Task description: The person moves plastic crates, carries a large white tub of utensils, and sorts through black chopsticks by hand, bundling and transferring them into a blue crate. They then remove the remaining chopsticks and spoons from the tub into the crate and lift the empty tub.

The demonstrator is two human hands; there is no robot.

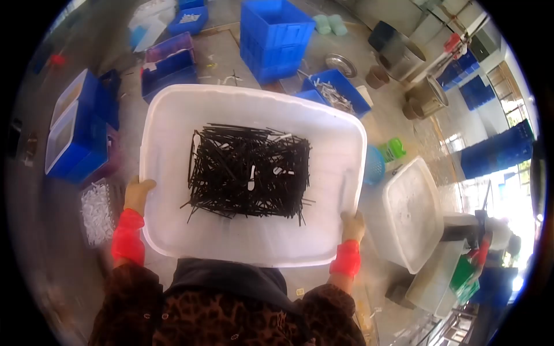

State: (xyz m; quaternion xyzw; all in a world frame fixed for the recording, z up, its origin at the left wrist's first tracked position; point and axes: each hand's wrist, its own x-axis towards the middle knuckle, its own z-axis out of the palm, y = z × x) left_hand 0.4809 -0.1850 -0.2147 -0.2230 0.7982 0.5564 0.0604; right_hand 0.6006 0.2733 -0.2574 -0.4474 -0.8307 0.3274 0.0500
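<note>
A large white plastic tub (254, 245) is held level in front of my body. My left hand (137, 194) grips its left rim, with the thumb over the edge. On the opposite side, my right hand (353, 226) is closed on the right rim. Inside the tub lies a rectangular mass of thin black sticks (231, 173), some poking out at the edges. Among them are several small white pieces, one shaped like a spoon (251, 179). Whether a basket holds the sticks, I cannot tell. Red cuffs cover both wrists.
Stacked blue crates (274, 52) stand ahead; a blue bin (340, 92) of pale pieces sits beside them. Blue boxes (75, 132) and a basket of white pieces (98, 213) are left. Another white tub (410, 213) stands right, near a person's red sleeve (483, 248).
</note>
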